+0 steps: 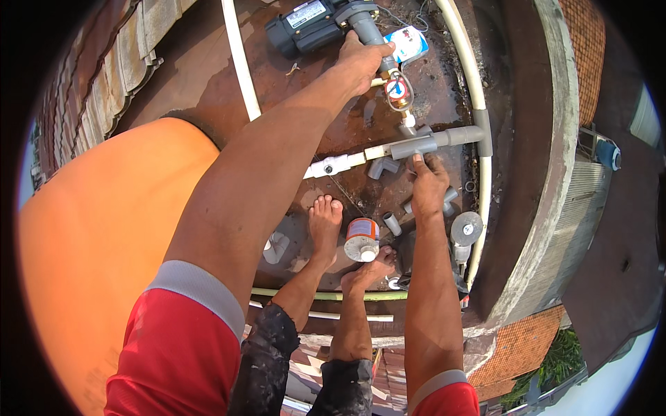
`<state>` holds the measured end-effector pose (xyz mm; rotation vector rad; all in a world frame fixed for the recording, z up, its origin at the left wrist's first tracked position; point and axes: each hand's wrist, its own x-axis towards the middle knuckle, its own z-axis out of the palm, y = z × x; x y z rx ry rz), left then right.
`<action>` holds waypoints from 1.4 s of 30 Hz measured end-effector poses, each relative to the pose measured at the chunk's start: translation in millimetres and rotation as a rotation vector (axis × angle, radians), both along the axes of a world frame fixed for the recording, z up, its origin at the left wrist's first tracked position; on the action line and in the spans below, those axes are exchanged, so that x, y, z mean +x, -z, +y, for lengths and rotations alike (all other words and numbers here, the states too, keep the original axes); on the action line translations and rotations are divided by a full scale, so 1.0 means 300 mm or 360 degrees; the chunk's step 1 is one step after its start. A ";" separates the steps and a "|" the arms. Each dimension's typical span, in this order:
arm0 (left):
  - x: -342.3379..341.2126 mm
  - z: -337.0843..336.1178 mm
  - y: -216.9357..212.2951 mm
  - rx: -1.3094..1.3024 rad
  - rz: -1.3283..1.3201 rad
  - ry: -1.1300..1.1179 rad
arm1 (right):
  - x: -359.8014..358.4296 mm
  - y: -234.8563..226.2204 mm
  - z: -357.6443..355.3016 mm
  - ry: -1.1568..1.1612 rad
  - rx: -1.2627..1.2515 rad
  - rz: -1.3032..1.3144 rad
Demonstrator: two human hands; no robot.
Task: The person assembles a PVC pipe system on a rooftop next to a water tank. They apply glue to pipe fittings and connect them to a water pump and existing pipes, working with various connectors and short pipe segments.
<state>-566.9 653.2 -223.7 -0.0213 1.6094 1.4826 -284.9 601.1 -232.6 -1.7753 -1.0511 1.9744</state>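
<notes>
My left hand (359, 64) is wrapped round a thick grey pipe (368, 29) that comes off the dark water pump (305, 26). Below it on the same line sits a brass fitting with a round red, white and blue tag (396, 89). With closed fingers, my right hand (430, 184) holds a short grey pipe fitting (414, 147) from below. The fitting lies against the line between a white pipe with a valve (330, 166) and a grey pipe (458, 136) running to an elbow; whether they are joined is unclear.
Loose grey fittings (383, 167) and a short grey pipe piece (392, 224) lie near my feet. A can with an orange label (362, 239) stands between them. An angle grinder (466, 229) is by my right forearm. A large orange tank (118, 263) bulges at left; a cream pipe (475, 76) curves along the right.
</notes>
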 end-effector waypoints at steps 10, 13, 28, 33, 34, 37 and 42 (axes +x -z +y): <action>-0.018 -0.111 -0.027 0.0059 -0.0065 0.0098 | -0.018 -0.012 -0.002 0.0081 0.0032 0.0047; 0.009 -0.087 -0.033 -0.0045 -0.0061 0.0031 | -0.010 -0.015 0.006 0.0094 0.0038 0.0043; 0.037 -0.033 -0.032 -0.0226 0.0079 -0.0074 | 0.025 0.076 0.004 -0.0004 0.0030 0.0030; 0.017 -0.039 0.002 -0.0165 0.0263 -0.0168 | 0.024 0.085 0.000 -0.0058 0.0100 0.0029; 0.005 -0.045 0.013 -0.0172 0.0309 -0.0169 | 0.010 0.089 0.002 -0.0042 0.0110 0.0063; -0.048 -0.043 0.023 -0.0149 0.0362 -0.0102 | -0.007 0.102 0.001 0.0032 0.0152 0.0059; -0.123 -0.071 0.016 -0.0148 0.0396 -0.0046 | 0.012 0.112 -0.007 -0.0022 0.0178 0.0100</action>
